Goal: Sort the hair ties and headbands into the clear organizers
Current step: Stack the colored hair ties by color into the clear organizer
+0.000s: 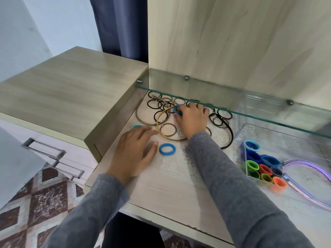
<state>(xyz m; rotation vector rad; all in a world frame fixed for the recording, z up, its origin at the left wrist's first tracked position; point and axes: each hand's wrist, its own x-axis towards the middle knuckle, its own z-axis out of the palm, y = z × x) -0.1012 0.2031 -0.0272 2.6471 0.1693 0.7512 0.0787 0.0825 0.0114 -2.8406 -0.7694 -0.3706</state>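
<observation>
Pale wood-grain table (pixel 161 190) with a white lace doily (pixel 179 167) on it, tucked under a glass shelf (pixel 232 97), with a tall wood panel behind. Back under the shelf is a messy pile of thin black and brown hair ties (pixel 161 104), with a thin gold headband (pixel 157 125), a taupe headband (pixel 141 120) and a black headband (pixel 232 135) tangled around it.

Right hand (pixel 192 120) is reaching into that pile, fingers curled and pinching a chunky blue fabric hair tie (pixel 176 110) at the fingertips. Left hand (pixel 136 149) is lying flat on the table, fingers relaxed and spread, holding nothing. A light blue hair tie (pixel 137 125) peeks out right at its fingertips, and a thick blue ring-shaped hair tie (pixel 167 149) lies on the table just beside its thumb.

Over on the right sits the clear plastic organizer (pixel 240 136), one section packed with colourful thick hair ties (pixel 259 167) standing on edge: blues, greens, reds, orange. Right of those are lilac plastic headbands (pixel 313 169); can't tell if they're inside a compartment or not. Both arms are in grey knit sleeves (pixel 223 176).
</observation>
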